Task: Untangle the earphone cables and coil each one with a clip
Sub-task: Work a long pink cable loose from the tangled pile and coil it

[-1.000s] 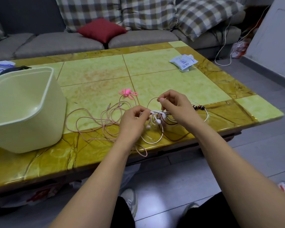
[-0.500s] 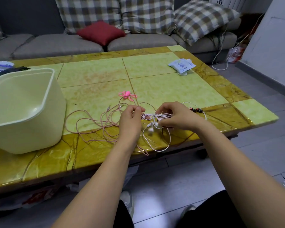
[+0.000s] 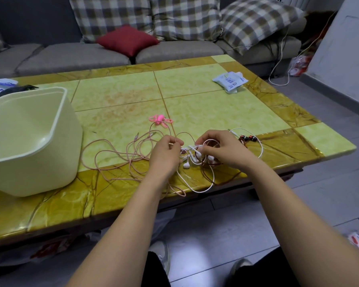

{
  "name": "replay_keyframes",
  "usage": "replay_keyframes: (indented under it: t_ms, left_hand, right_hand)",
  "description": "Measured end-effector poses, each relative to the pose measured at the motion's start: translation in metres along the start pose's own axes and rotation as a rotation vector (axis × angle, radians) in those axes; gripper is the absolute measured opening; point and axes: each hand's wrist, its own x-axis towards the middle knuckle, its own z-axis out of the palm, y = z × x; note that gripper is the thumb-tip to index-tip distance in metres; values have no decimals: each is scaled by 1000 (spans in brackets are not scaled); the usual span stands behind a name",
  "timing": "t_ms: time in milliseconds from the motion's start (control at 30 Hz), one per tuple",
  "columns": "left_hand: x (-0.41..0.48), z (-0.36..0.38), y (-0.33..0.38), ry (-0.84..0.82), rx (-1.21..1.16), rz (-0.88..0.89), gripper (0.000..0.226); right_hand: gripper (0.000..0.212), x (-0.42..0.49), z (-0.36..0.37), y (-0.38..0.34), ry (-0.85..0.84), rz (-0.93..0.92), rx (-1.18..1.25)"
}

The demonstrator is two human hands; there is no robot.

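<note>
Left hand and right hand (seemingly pinching) flank the earphone tangle.

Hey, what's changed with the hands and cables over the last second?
The right hand dropped closer to the left hand, both still pinching the tangled earphone cables; the white loop slid toward the near edge of the table. Pink clip, bin and packet unmoved.

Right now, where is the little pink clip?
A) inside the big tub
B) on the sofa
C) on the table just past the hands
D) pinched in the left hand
C: the pink clip lies on the table, beyond the left hand and right hand, which grip the earphone cables.
</note>
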Motion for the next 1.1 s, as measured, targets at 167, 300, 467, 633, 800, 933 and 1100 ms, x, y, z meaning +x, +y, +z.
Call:
replay_keyframes:
  t_ms: [167, 300, 467, 633, 800, 933, 1100]
  left_hand:
    - [-4, -5, 7, -65, 134, 23, 19]
    - [-7, -4, 8, -66, 383, 90, 17]
    - [-7, -2, 8, -33, 314, 99, 19]
    - [-9, -4, 14, -59, 143, 109, 15]
    - [-3, -2, 6, -73, 202, 97, 21]
    - [1, 2, 2, 32, 235, 144, 14]
    - [0, 5, 3, 81, 44, 125, 48]
  right_hand:
    - [9, -1, 1, -4, 54, -38, -39]
    - [11, -2, 3, -6, 97, -75, -49]
    - [21, 1, 6, -6, 81, -104, -72]
    - [24, 4, 7, 0, 4, -42, -27]
    - [22, 8, 5, 0, 34, -95, 0]
    - [23, 7, 2, 0, 1, -88, 37]
    - [28, 0, -2, -3, -23, -72, 37]
